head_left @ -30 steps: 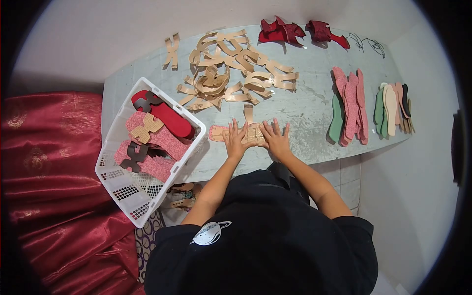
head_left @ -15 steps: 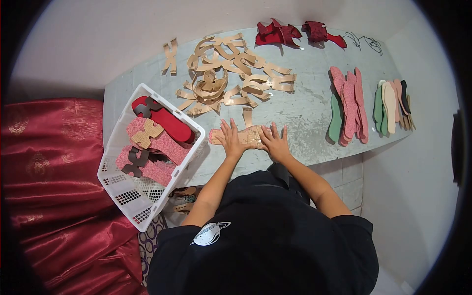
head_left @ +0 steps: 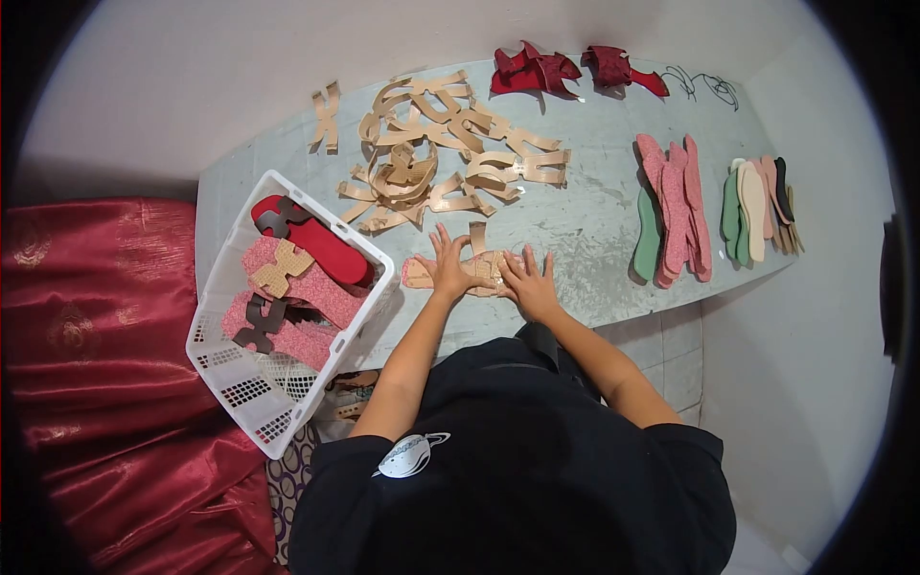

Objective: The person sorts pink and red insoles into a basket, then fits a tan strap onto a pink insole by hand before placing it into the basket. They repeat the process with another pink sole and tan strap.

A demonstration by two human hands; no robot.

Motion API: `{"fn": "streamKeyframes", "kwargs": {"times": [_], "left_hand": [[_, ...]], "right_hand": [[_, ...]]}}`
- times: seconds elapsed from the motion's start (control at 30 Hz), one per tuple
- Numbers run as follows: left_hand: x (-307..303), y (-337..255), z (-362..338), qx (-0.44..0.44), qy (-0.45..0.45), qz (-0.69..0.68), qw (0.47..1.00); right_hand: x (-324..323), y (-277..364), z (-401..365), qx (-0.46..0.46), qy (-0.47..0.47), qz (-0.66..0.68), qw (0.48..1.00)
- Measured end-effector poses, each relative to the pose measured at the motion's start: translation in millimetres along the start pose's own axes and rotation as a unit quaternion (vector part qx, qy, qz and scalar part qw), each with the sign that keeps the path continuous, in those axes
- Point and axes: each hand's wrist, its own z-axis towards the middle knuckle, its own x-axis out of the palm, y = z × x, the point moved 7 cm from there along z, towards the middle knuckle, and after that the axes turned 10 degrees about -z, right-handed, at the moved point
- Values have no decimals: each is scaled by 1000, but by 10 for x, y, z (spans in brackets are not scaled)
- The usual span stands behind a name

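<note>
A pink sandal sole (head_left: pixel 415 273) lies flat on the table at the near edge, in front of my body. Across it sits a tan strap piece (head_left: pixel 487 269), with one end (head_left: pixel 477 237) sticking out past the far side. My left hand (head_left: pixel 448 272) presses on the sole's left half, fingers spread and thumb reaching toward the strap. On the right end, my right hand (head_left: pixel 529 288) rests over strap and sole with its fingers apart. Both palms hide part of the sole.
A white plastic basket (head_left: pixel 362 237) with several sandals stands at left. Beyond my hands is a heap of tan straps (head_left: pixel 407 172). Pink soles (head_left: pixel 674 216) and other coloured soles (head_left: pixel 755 211) lie at right. Red upper pieces (head_left: pixel 537 72) and black cord (head_left: pixel 704 86) are at the back.
My left thumb has spread away from the fingers toward the strap, uncovering more of it. My right hand has shifted slightly over the sole's right end. The view has moved a little.
</note>
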Motion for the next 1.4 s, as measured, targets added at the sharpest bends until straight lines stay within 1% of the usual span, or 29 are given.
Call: {"fn": "streamKeyframes", "kwargs": {"times": [0.03,0.1,0.13,0.2,0.23,0.3,0.43,0.5,0.6,0.77,0.83,0.9,1.03,1.1,1.23,1.33,1.4], "left_hand": [[3,10,3,1,0,1,1000],[-4,-67,-23,70,-20,-38,997],[7,-58,-26,70,-20,-38,997],[38,-85,-24,100,4,-72,992],[40,-79,-30,101,5,-71,992],[37,-86,-56,109,7,-120,987],[56,-95,-91,107,10,-122,987],[39,-114,-101,123,-11,-119,985],[38,-142,-92,136,-15,-118,984],[10,-198,-134,163,-8,-95,982],[33,-187,-114,171,1,-83,982],[25,-206,-149,212,-13,-51,976],[16,-211,-187,242,-27,-38,969],[16,-238,-238,277,-46,-7,960],[25,-229,-282,297,-61,4,953],[49,-215,-297,292,-45,12,955],[66,-220,-312,304,-38,30,951]], "right_hand": [[1,0,-1,2,-2,0,1000],[15,1,-7,4,2,-4,1000],[21,2,-7,4,6,-9,1000],[23,1,-6,6,8,-8,1000],[27,-5,-4,9,10,-9,1000],[36,-9,2,12,16,-7,1000],[41,-10,1,18,29,-1,999],[42,-10,-1,20,36,2,999],[39,-12,-3,27,46,5,999],[31,-7,-7,33,49,3,998],[2,-14,-4,30,35,10,999],[3,-19,-8,31,34,12,999],[3,-16,-9,31,21,19,999],[5,-16,-12,30,14,17,999],[13,-15,-14,29,4,8,1000],[14,-9,-14,28,-5,4,1000],[14,1,-12,27,-8,-6,1000]]}}
